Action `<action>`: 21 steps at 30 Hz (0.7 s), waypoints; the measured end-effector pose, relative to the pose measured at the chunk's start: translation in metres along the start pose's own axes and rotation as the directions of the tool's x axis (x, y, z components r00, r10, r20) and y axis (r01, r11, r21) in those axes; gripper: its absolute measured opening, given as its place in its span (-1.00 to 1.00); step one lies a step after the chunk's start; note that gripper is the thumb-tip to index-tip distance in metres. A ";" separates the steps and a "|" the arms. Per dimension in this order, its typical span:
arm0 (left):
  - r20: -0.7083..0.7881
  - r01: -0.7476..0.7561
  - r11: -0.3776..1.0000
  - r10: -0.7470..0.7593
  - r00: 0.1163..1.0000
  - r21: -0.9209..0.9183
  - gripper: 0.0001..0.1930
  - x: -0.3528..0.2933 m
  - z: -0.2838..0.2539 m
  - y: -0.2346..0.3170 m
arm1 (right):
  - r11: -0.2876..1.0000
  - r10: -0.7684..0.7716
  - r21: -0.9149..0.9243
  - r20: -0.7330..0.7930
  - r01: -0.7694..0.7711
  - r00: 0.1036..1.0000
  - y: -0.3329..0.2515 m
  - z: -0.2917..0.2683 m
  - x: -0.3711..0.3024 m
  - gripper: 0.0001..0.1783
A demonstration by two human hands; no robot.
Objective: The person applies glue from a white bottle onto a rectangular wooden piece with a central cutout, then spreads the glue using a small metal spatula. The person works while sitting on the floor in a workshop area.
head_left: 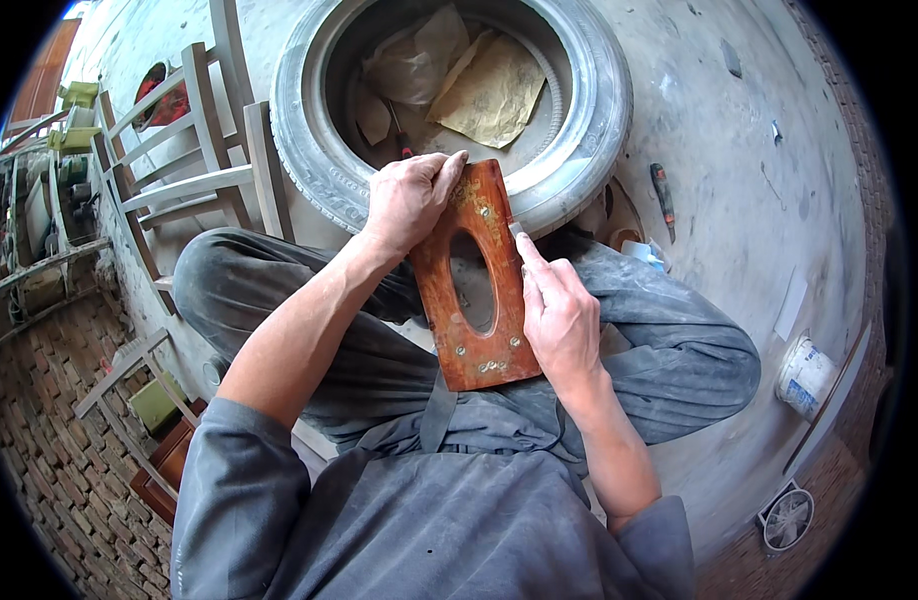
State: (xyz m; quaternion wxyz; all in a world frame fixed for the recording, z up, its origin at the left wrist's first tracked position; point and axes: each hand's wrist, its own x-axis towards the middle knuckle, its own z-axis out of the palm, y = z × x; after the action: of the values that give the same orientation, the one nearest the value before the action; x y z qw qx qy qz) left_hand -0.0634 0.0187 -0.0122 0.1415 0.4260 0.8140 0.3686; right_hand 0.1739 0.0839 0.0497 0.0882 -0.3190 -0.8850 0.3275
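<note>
A reddish-brown wooden panel (491,362) with a long oval cut-out and small decorative inlays slants across my lap. Its far end leans on the near side of a dusty tire (304,130). My left hand (411,200) is closed over the panel's far left corner, thumb along the top edge. At the panel's right edge, my right hand (561,318) is closed with the index finger stretched forward. Under that fingertip shows a small pale grey flat piece (516,230), pressed to the edge; its kind is too small to make out.
Inside the tire lie a yellowish paper sheet (491,90), a crumpled plastic bag (416,55) and a screwdriver (403,142). Another screwdriver (663,200) lies right of it. Grey wooden chair frames (194,180) stand left; a white bucket (807,375) and small fan (787,518) are right.
</note>
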 end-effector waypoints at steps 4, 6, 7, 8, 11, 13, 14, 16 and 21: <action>-0.020 0.003 1.000 -0.003 1.000 -0.018 -0.64 -0.002 -0.001 0.000 | 0.999 -0.030 0.016 -0.013 0.030 0.999 0.003 0.003 -0.012 -0.48; -0.010 0.001 1.000 -0.001 1.000 -0.006 -0.65 0.000 -0.002 0.000 | 1.000 -0.020 0.016 0.010 0.020 1.000 0.000 0.001 -0.002 -0.50; 0.002 0.002 1.000 -0.002 1.000 0.009 -0.66 0.000 -0.002 0.000 | 1.000 -0.020 0.020 0.000 0.020 1.000 -0.001 0.002 0.008 -0.50; 0.016 0.001 1.000 -0.001 1.000 0.023 -0.67 0.000 -0.001 0.000 | 1.000 -0.018 0.025 -0.012 0.018 1.000 -0.001 0.004 0.019 -0.49; -0.011 -0.001 1.000 0.001 1.000 0.014 -0.70 -0.001 0.002 -0.002 | 0.999 -0.048 0.023 -0.044 0.049 0.998 0.002 0.011 0.049 -0.50; 0.004 -0.006 0.999 0.006 1.000 0.032 -0.74 0.000 0.002 -0.003 | 0.998 -0.070 0.003 -0.069 0.071 0.995 0.005 0.015 0.060 -0.50; 0.013 -0.005 0.999 0.004 1.000 0.044 -0.76 -0.001 0.002 -0.004 | 0.998 -0.059 0.010 -0.047 0.060 0.997 0.004 0.015 0.058 -0.51; -0.017 0.009 1.000 -0.009 1.000 0.001 -0.80 -0.002 0.003 -0.006 | 0.999 -0.035 0.021 -0.004 0.035 0.999 0.000 0.012 0.051 -0.51; -0.013 0.032 0.994 -0.034 0.999 -0.108 -0.83 -0.004 0.003 -0.010 | 0.997 -0.070 -0.040 -0.037 0.068 0.997 0.002 0.018 0.065 -0.49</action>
State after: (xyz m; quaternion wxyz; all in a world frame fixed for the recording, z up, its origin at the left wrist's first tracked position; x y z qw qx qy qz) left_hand -0.0651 0.0134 -0.0213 0.1644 0.4015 0.8010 0.4125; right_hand 0.1178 0.1160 0.0313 0.1103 -0.2962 -0.8998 0.3006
